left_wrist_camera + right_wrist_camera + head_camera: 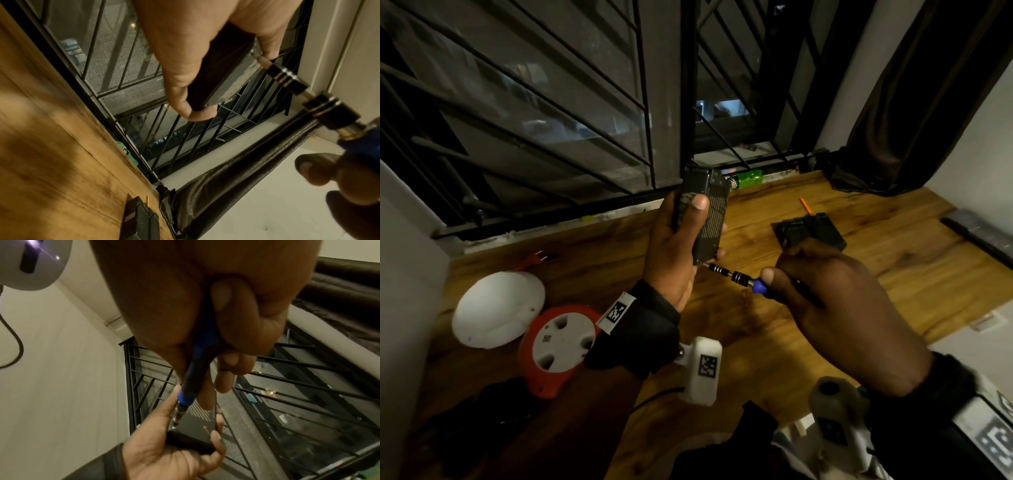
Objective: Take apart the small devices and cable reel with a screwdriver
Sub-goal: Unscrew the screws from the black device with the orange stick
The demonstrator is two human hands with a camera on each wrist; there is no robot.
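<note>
We hold a black box (709, 212) up off the wooden table (825, 308), its long side roughly upright, in front of the barred window (551, 102). Our left hand (674, 253) wraps it from the side: the thumb (700, 204) presses flat on the patterned face and the other fingers curl round the far edge, their tips just showing at the box's right side. In the right wrist view those fingertips (216, 436) lie along the box's edge, pressed close together.

The tip of the screwdriver (736, 275) sits in the lower corner of the box, just beside the heel of our left thumb. Our right hand (839, 301) grips the blue handle, thumb tip against it near the metal collar, the remaining fingers folded round the shaft of the handle.

Past our right knuckles a second black device (811, 229) lies flat on the table, and beyond it a small orange stick (806, 205). Below our left wrist rests the orange cable reel (558, 346), with a white dome (496, 308) touching it on its far left. A green bottle (748, 178) lies on the sill behind the box. A dark curtain (928, 102) hangs at far right.
</note>
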